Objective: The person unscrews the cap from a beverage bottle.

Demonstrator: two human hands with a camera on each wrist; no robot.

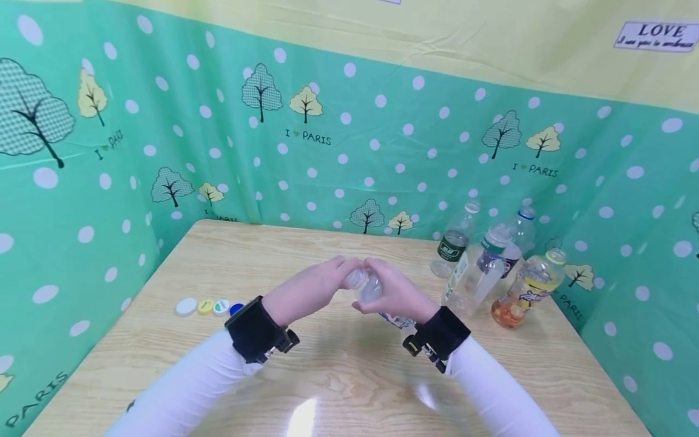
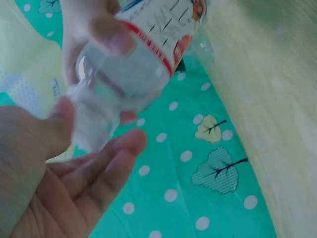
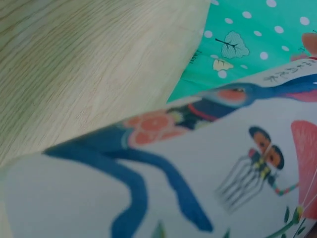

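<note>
A clear plastic bottle (image 2: 126, 74) with a white, red-edged label is held tilted above the table, its neck toward my left hand. My right hand (image 1: 388, 285) grips it round the shoulder, just below the neck. At the whitish neck end (image 2: 96, 121), the thumb and fingers of my left hand (image 1: 314, 288) lie on either side; whether a cap sits there is too blurred to tell. Close up in the right wrist view, the label (image 3: 198, 168) shows blue, pink and insect drawings and hides my right fingers.
Several bottles stand at the right: a green-labelled one (image 1: 452, 247), a clear one in front (image 1: 469, 285), a blue-ringed one (image 1: 523, 230) and a yellow-capped one with orange print (image 1: 526, 288). Caps lie in a row at the left, among them a white cap (image 1: 186, 306) and a yellow cap (image 1: 205, 306).
</note>
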